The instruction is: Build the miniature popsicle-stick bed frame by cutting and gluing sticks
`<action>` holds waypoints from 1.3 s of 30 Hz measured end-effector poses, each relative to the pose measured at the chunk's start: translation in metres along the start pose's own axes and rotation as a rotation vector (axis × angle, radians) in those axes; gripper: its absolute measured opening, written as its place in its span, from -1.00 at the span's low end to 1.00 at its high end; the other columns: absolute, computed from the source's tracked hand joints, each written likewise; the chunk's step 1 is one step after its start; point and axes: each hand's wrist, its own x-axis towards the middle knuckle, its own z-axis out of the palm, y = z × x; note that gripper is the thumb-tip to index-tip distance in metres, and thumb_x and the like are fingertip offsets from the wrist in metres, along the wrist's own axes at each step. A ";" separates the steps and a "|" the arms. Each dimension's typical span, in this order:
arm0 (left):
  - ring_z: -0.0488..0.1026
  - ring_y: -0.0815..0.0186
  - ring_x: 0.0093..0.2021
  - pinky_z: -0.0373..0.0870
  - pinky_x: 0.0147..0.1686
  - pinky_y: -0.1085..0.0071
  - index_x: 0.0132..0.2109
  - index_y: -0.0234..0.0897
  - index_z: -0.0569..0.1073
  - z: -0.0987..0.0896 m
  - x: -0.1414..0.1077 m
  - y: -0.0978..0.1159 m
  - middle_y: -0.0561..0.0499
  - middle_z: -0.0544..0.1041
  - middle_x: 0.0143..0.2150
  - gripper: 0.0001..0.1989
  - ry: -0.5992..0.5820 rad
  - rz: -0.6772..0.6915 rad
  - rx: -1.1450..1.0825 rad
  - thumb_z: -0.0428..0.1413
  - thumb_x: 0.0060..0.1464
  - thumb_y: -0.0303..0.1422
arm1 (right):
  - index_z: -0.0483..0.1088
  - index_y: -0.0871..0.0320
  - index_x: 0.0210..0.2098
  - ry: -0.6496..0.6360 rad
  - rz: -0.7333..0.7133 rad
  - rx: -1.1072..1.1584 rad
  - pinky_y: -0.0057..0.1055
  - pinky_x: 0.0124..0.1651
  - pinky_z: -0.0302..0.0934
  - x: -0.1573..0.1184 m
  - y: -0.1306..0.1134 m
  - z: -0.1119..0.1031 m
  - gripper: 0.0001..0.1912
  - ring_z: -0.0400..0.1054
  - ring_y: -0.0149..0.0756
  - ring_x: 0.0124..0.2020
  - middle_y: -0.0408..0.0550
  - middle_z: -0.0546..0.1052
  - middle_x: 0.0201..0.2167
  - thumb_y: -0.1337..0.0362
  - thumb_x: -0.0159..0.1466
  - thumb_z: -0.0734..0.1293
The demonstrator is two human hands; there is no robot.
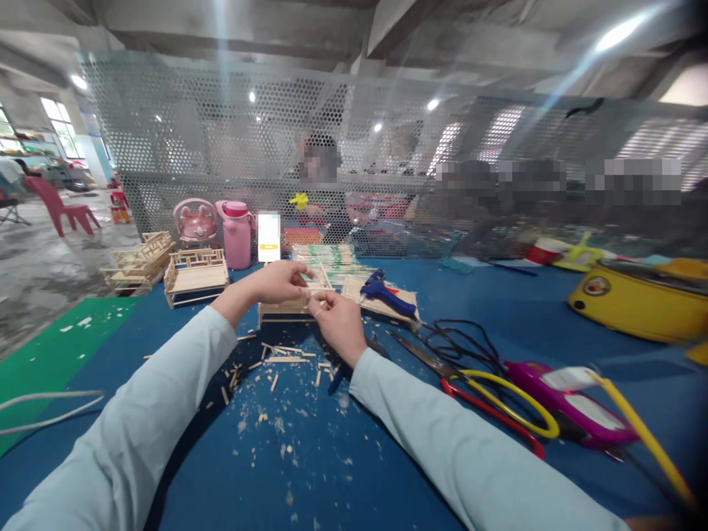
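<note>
A miniature bed made of wooden sticks (pixel 285 316) stands on the blue tabletop in front of me, partly covered by my hands. My left hand (pixel 281 282) reaches over it from the left, fingers bent and the thumb near the fingertips. From the right, my right hand (pixel 341 328) meets it, thumb and forefinger pinched at the model's upper edge. Whatever small piece sits between the fingertips is hidden. Just right of the model, a blue glue gun (pixel 389 293) rests on a flat stick panel (pixel 354 287). Loose cut sticks (pixel 285 359) lie nearer to me.
Two finished-looking stick models (pixel 196 274) (pixel 144 262) stand at left, by a pink flask (pixel 237 236) and a lit phone (pixel 268 237). Stick bundles (pixel 326 256) lie behind. Scissors (pixel 498 398), a purple device (pixel 569 405) and a yellow pot (pixel 636 302) occupy the right. Perforated metal screens the back.
</note>
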 end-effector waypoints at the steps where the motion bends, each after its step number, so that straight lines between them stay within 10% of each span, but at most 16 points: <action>1: 0.45 0.33 -0.30 0.30 -0.32 0.46 -0.01 -0.40 0.35 0.000 0.000 0.001 -0.08 0.54 -0.29 -0.56 -0.004 0.001 0.024 0.05 -0.12 -0.44 | 0.43 0.17 -0.53 0.007 0.002 0.000 -0.53 -0.54 -0.05 0.000 0.000 0.000 -0.76 0.08 -0.46 -0.64 -0.22 0.28 -0.72 0.15 0.04 0.23; 13: 0.45 0.29 -0.23 0.32 -0.22 0.40 -0.05 -0.39 0.37 0.006 0.002 0.013 -0.11 0.53 -0.23 -0.60 0.052 0.051 0.139 0.02 -0.13 -0.50 | 0.39 0.16 -0.57 0.020 0.004 0.021 -0.53 -0.57 -0.08 0.000 0.003 0.003 -0.79 0.05 -0.47 -0.65 -0.25 0.22 -0.74 0.17 0.03 0.22; 20: 0.39 0.35 -0.28 0.32 -0.23 0.41 -0.12 -0.37 0.42 0.007 -0.027 0.026 -0.07 0.49 -0.26 -0.67 0.558 0.027 0.067 -0.01 -0.10 -0.49 | 0.40 0.22 -0.49 -0.060 -0.056 0.238 -0.55 -0.59 -0.08 -0.012 -0.007 -0.007 -0.73 -0.04 -0.52 -0.67 -0.29 0.14 -0.74 0.12 0.05 0.24; 27: 0.31 0.42 -0.51 0.27 -0.47 0.49 -0.41 -0.38 0.46 0.050 -0.066 0.031 0.02 0.43 -0.53 -0.67 0.432 -0.182 -0.378 -0.03 0.02 -0.19 | 0.46 0.20 -0.44 -0.126 -0.144 0.208 -0.55 -0.55 -0.01 -0.031 -0.022 -0.010 -0.75 0.05 -0.50 -0.66 -0.23 0.28 -0.72 0.19 0.08 0.21; 36: 0.26 0.42 -0.55 0.17 -0.52 0.51 -0.50 -0.31 0.31 0.073 -0.078 0.030 0.09 0.36 -0.60 -0.78 0.432 -0.328 -0.198 -0.08 0.05 -0.33 | 0.47 0.10 -0.39 -0.316 -0.278 -0.270 -0.51 -0.45 0.04 -0.057 -0.028 -0.023 -0.79 0.25 -0.41 -0.56 -0.16 0.47 -0.58 0.22 0.12 0.21; 39: 0.24 0.44 -0.56 0.15 -0.51 0.51 -0.51 -0.30 0.23 0.074 -0.084 0.034 0.12 0.30 -0.61 -0.77 0.476 -0.298 -0.239 -0.11 0.08 -0.36 | 0.44 0.05 -0.28 -0.182 -0.210 -0.435 -0.48 -0.39 0.09 -0.062 -0.025 -0.054 -0.75 0.34 -0.36 -0.47 -0.12 0.52 -0.47 0.16 0.14 0.19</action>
